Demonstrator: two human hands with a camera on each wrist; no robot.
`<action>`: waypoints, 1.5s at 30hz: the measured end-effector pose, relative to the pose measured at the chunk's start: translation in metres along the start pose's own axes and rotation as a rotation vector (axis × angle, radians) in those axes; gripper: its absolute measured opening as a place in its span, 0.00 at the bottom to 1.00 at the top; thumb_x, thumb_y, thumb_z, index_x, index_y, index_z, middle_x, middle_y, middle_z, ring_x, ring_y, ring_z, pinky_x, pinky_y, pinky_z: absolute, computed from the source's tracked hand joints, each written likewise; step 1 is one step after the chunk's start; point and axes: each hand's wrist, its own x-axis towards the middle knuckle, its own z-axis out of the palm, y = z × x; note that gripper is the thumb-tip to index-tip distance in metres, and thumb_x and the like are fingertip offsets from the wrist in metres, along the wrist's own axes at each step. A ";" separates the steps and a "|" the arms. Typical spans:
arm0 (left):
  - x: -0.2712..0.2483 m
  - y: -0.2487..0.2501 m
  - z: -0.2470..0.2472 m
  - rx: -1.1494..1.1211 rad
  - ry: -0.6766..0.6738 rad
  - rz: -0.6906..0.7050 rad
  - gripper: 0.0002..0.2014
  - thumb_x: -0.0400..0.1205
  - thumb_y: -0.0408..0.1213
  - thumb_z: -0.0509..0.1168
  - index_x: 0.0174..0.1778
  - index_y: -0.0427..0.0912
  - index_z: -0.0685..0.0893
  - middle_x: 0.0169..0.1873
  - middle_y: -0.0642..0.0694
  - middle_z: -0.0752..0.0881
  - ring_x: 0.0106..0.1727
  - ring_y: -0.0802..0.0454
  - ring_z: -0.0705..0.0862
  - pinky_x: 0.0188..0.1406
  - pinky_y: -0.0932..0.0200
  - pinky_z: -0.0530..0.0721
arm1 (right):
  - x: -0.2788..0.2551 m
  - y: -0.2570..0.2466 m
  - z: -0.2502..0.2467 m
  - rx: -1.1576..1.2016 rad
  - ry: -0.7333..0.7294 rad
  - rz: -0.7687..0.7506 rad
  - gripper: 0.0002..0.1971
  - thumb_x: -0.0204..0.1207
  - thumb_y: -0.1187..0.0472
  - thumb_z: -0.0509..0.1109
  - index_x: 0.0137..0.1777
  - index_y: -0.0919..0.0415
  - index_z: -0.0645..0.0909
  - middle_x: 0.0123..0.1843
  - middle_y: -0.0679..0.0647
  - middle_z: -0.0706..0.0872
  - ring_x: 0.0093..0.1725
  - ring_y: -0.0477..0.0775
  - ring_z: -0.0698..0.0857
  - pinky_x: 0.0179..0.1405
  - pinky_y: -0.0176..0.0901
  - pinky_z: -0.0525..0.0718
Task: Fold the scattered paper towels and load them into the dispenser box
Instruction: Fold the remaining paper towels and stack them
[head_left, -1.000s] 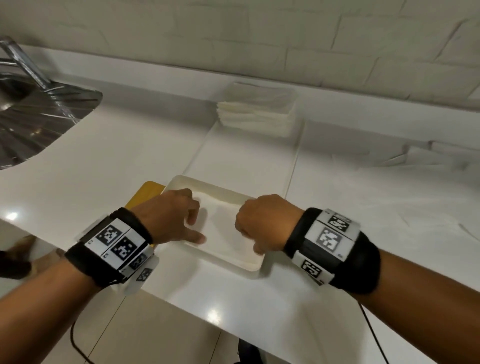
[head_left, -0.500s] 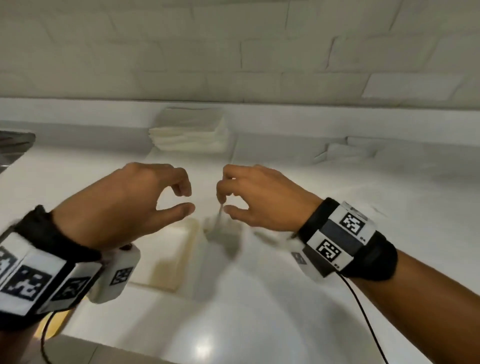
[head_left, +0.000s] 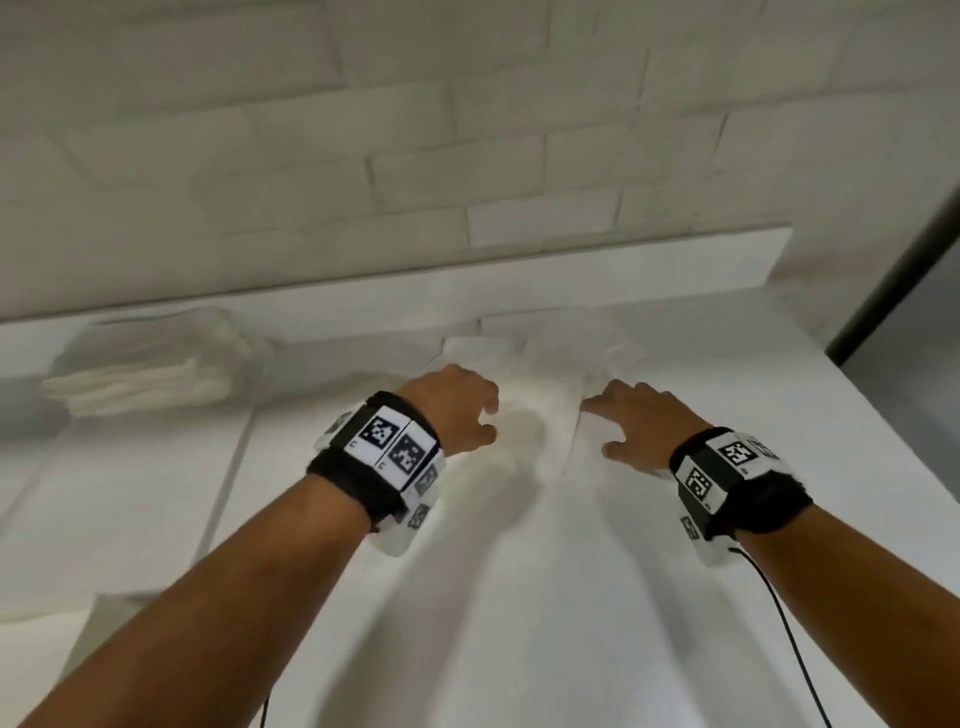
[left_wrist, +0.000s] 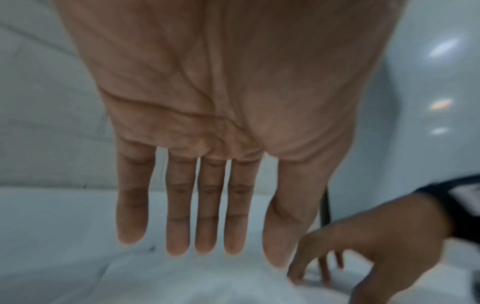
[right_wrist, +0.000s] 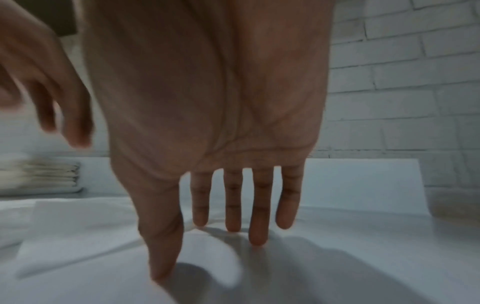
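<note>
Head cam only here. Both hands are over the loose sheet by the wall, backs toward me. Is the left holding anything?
Observer: No. The left wrist cam shows the left hand with a bare palm and straight fingers, nothing pinched.
Operator: Touching the sheet?
Observer: It looks like it isn't. The fingertips seem to end just above the paper towel, but the frame is blurred.
Operator: And the right?
Observer: On the right wrist cam the right hand is also flat and holds nothing. Its thumb tip appears to touch the sheet.
</note>
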 end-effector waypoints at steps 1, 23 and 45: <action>0.018 0.003 0.005 0.010 -0.043 -0.034 0.21 0.85 0.50 0.65 0.74 0.50 0.78 0.74 0.46 0.77 0.71 0.45 0.79 0.68 0.49 0.79 | 0.002 0.002 0.000 -0.002 0.026 -0.022 0.31 0.81 0.51 0.68 0.82 0.44 0.63 0.77 0.52 0.69 0.73 0.59 0.70 0.70 0.53 0.72; 0.034 -0.055 -0.011 -1.146 0.680 -0.554 0.12 0.86 0.40 0.57 0.36 0.54 0.74 0.63 0.31 0.83 0.71 0.30 0.81 0.71 0.37 0.80 | 0.029 -0.011 -0.029 0.257 0.284 -0.345 0.05 0.84 0.62 0.60 0.50 0.56 0.78 0.54 0.55 0.82 0.50 0.59 0.82 0.48 0.54 0.80; 0.006 0.015 -0.006 -1.331 0.948 -0.227 0.12 0.79 0.37 0.75 0.56 0.38 0.86 0.49 0.48 0.92 0.55 0.48 0.91 0.57 0.48 0.89 | 0.017 -0.056 -0.072 1.524 0.298 -0.412 0.15 0.82 0.77 0.59 0.59 0.66 0.84 0.59 0.55 0.89 0.57 0.55 0.90 0.60 0.48 0.85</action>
